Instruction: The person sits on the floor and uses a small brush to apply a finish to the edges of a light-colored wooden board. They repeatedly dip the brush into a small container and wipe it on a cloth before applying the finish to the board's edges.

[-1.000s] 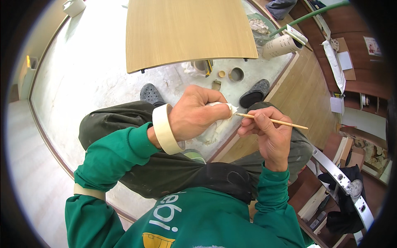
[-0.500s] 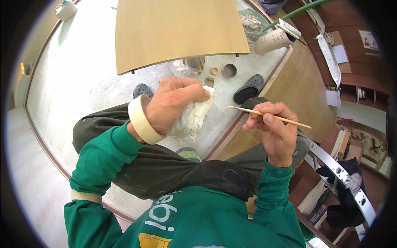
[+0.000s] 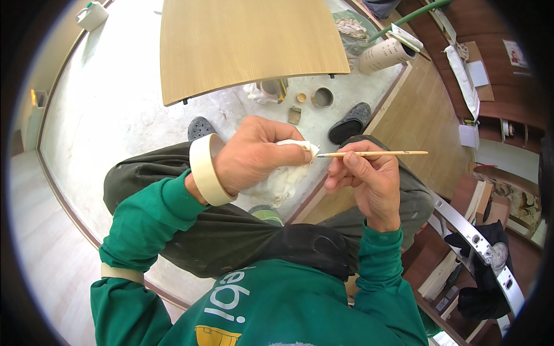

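Between the fingers of my right hand [image 3: 369, 181] is a thin wooden paintbrush [image 3: 375, 153], held level with its tip pointing left. My left hand [image 3: 257, 155] is closed on a crumpled white rag [image 3: 285, 179], whose loose end hangs below the fingers. The brush tip meets the edge of the rag by my left thumb. Round my left wrist sits a roll of masking tape [image 3: 206, 170]. Beyond my hands stands a light wood panel [image 3: 251, 46] with a curved lower edge.
On the pale floor past my hands are a round tin [image 3: 322, 97], a small yellowish lid [image 3: 301, 97] and a little square piece [image 3: 294, 115]. A printed tube [image 3: 384, 56] stands by a bag of rags [image 3: 352, 29]. A metal ladder [image 3: 476, 242] is at right.
My hands have come together. The brush has swung level and its tip now reaches the rag, which my left hand has brought lower and to the right.
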The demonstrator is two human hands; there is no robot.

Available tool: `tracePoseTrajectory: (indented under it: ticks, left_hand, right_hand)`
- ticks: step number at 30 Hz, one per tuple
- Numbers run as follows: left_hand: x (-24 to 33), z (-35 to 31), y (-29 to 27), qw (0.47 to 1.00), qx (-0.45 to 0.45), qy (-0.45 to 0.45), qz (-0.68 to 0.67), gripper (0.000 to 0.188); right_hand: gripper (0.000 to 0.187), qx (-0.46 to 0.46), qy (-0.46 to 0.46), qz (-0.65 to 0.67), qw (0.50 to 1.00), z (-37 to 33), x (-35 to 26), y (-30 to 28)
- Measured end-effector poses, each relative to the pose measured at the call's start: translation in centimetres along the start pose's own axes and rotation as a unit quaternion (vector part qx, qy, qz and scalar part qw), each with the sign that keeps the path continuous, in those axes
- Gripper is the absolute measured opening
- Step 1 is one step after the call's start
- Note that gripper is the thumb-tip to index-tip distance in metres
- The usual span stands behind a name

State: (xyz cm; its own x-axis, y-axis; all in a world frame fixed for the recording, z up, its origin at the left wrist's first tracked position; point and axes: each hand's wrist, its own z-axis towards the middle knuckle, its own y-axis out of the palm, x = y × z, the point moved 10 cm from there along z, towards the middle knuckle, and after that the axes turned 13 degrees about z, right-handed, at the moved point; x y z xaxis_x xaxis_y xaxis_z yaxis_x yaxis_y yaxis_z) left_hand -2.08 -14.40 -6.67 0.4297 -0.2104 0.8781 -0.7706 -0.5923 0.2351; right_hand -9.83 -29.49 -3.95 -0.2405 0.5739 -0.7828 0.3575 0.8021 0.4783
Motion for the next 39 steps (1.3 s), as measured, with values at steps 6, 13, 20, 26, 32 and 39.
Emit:
tracePoseTrajectory:
  ticks: [6,13,20,26,32,39]
  left_hand:
    - [-0.6,0.6,-0.1,0.999,0.029,0.009,0.034,0.019]
    - [-0.9,0.7,-0.3,0.999,0.016,-0.002,0.036,0.017]
    - [-1.2,0.2,-0.6,0.999,0.037,0.001,-0.001,0.015]
    - [-1.5,-0.6,0.4,0.995,0.026,-0.048,-0.081,0.012]
    - [-1.2,-0.4,2.1,0.998,-0.015,-0.026,0.055,0.018]
    - [1.0,-1.0,7.6,0.918,-0.08,0.226,0.315,0.025]
  right_hand:
    - [0.012,0.013,-0.101,-0.052,0.993,-0.3,-0.9,0.3]
    - [0.015,-0.05,-0.151,-0.064,0.985,-0.2,-1.6,1.1]
    - [0.021,-0.042,-0.121,-0.089,0.988,0.0,-0.8,1.6]
    - [0.023,-0.114,-0.197,-0.087,0.97,-0.5,-3.0,1.8]
    - [0.025,0.049,-0.166,-0.005,0.985,1.2,-2.3,-6.4]
    - [0.031,0.205,-0.025,-0.064,0.976,12.4,11.5,-19.0]
